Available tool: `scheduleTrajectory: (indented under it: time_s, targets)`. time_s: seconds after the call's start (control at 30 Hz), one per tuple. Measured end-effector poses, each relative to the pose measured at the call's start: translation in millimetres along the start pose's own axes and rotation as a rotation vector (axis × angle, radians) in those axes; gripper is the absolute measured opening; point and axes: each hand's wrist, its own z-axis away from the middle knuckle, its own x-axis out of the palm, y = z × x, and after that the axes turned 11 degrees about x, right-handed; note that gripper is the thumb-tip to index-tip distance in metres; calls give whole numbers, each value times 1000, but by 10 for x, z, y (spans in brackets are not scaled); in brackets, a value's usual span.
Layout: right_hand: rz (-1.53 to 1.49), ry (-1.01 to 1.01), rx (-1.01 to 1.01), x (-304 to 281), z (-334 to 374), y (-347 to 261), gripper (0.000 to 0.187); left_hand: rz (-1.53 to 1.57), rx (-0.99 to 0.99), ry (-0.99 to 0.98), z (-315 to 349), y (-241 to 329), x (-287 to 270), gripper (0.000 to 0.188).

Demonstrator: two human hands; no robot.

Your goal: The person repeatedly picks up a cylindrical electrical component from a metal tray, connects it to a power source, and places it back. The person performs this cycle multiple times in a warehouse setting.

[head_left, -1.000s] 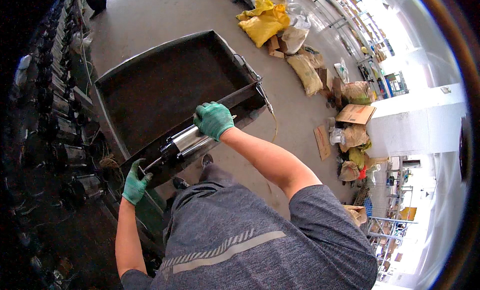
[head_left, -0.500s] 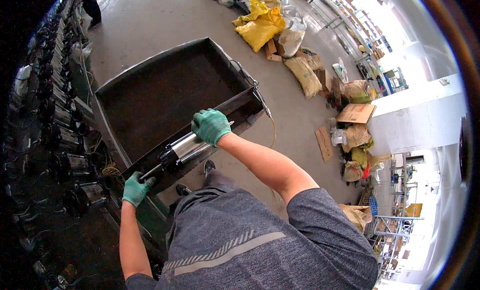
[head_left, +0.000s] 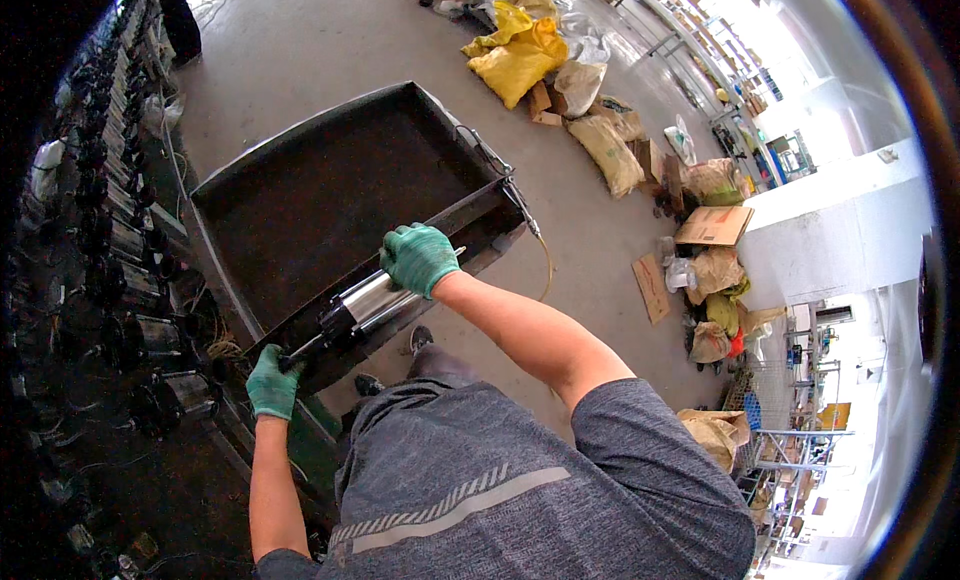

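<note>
A silver metal cylinder (head_left: 372,301) with a black end and a thin shaft lies tilted along the near side of a dark, open rectangular tank (head_left: 225,179). My right hand (head_left: 420,257), in a green glove, is closed over the cylinder's upper right end. At the lower left, my left hand (head_left: 271,384), gloved in green too, grips the tip of the shaft (head_left: 306,350). Its thumb and fingers are partly hidden. A narrow ledge at the tank's near side runs beneath the cylinder.
Rows of similar metal cylinders (head_left: 150,335) fill the dark left side. A hose (head_left: 549,270) hangs from fittings at the tank's right corner. Yellow sacks (head_left: 520,63), tan sacks (head_left: 606,153) and cardboard (head_left: 651,288) lie on the floor to the right. A person's dark leg (head_left: 180,25) shows far left.
My left hand has turned slightly, with its fingers pointing more upward at the shaft tip. My right hand and the cylinder have shifted only a little, slightly down in view.
</note>
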Motion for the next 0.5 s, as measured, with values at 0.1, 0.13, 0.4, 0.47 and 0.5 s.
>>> scheduleTrajectory:
  time_s: [0.1,0.13,0.4,0.47,0.5]
  targets:
    - [3,0,-8,-60,-39,-93,22,1078,-713,-156,48,-433,165,45]
    - [1,-3,1,-50,-14,-63,22,1264,-974,-214,-121,-103,-128,52]
    - [14,-98,23,-79,-33,-79,26,1082,-460,-72,88,-166,102,23]
    - [18,-101,26,-83,-24,-70,26,996,-308,-48,142,-221,137,29]
    - [20,-101,29,-79,-18,-63,26,983,-302,-90,115,-205,86,29]
